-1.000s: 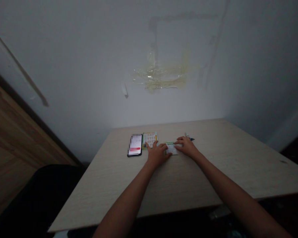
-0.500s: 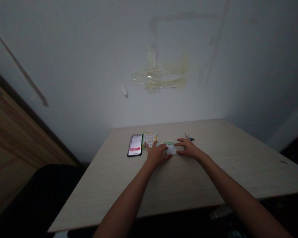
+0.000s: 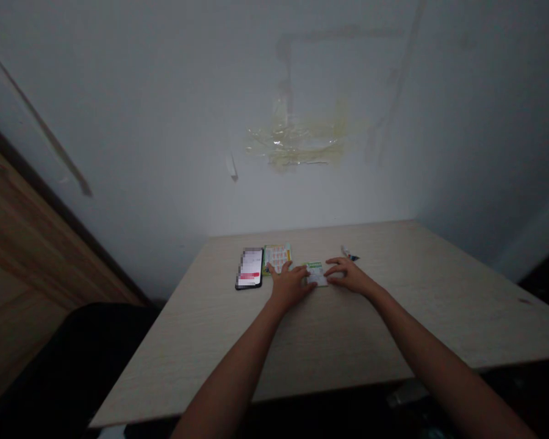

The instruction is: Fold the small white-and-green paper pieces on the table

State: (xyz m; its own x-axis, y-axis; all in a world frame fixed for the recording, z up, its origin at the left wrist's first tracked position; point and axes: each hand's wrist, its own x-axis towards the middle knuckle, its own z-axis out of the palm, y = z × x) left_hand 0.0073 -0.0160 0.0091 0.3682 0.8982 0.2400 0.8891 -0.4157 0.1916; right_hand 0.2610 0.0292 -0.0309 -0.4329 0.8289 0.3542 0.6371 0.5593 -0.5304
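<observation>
A small printed card or booklet with a green strip along its top lies flat on the pale wooden table. My left hand is spread out, its thumb and a finger resting at the left edge of that card, other fingers reaching over the lower part of a second printed sheet with rows of small pictures. At the card's right edge is my right hand, fingers apart and the tips touching or close to it. Whether the card is one sheet or several, I cannot tell.
A phone with a lit screen lies left of the second sheet. Beyond my right hand is a small white and dark pen-like item. The wall behind carries yellowed tape. A dark chair-like shape stands at the left.
My right hand has drawn back a little to the right, with its fingers spreading, so more of the card shows. My left hand stays about where it was.
</observation>
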